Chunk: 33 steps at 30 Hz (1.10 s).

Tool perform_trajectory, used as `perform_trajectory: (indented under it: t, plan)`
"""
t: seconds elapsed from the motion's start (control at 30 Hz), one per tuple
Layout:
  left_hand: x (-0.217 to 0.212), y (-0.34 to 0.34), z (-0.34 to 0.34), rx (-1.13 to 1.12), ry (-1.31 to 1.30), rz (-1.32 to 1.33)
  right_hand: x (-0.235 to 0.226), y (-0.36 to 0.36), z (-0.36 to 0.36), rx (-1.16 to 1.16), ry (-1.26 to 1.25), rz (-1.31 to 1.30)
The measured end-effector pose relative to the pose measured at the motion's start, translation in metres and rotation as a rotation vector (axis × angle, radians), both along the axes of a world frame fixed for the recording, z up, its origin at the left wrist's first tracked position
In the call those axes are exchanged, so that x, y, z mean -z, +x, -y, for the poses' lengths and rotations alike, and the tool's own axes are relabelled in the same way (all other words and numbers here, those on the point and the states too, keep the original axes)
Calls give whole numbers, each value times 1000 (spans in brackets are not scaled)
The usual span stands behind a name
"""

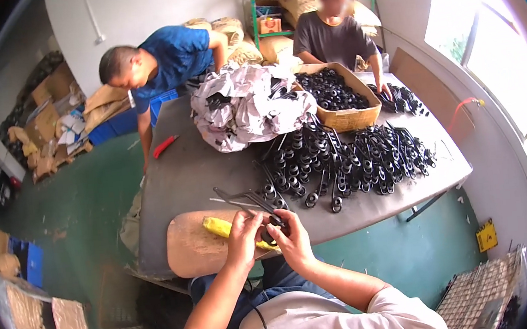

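Close to my body, both hands meet over a wooden board (pixel 186 248) at the table's near edge. My left hand (pixel 243 235) is closed around a black part (pixel 254 198) with long thin arms that point away to the upper left. Pinched at its rounded end, the same part is also in my right hand (pixel 292 236). Whether more than one piece is held, I cannot tell. Under my hands, a yellow long object (pixel 217 226) lies across the board, partly hidden. Just beyond is a big heap of similar black parts (pixel 346 163) with ringed ends.
A cardboard box (pixel 354 117) of small black rings and a crumpled white wrapping (pixel 239 113) holding black parts stand farther back. A red-handled tool (pixel 165 146) lies at the left. One co-worker (pixel 167 56) leans at the far left; another (pixel 334 31) reaches toward a smaller pile (pixel 404 99).
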<state>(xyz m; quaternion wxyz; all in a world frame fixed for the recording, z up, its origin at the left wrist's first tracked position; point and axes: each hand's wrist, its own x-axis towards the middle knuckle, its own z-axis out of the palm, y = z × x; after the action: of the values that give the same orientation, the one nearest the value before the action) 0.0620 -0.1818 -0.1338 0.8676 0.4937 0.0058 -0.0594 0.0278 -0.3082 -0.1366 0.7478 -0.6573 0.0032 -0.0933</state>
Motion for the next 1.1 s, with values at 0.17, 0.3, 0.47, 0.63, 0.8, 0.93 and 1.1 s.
perform_trajectory:
  t: [0.17, 0.3, 0.47, 0.63, 0.8, 0.93, 1.1]
  plan:
    - [-7, -7, -3, 33, 287, 105, 21, 18, 15, 145, -399, 105]
    - [-8, -15, -1, 135, 400, 30, -6, 31, 30, 182, 272, -84]
    - [5, -20, -22, 9, 355, 217, -2, 55, 85, 558, -235, 278]
    - [-47, -25, -56, -168, 660, 242, -5, 83, 137, 660, -1066, 439]
    - [-65, -13, -98, -102, 568, 172, 9, 37, 86, 221, -1068, 384]
    - [-57, -14, -128, -188, 383, 49, 32, 13, 20, -290, -1255, 319]
    - [-39, -17, -136, -364, 371, 86, 42, 29, 7, -421, -1331, 320]
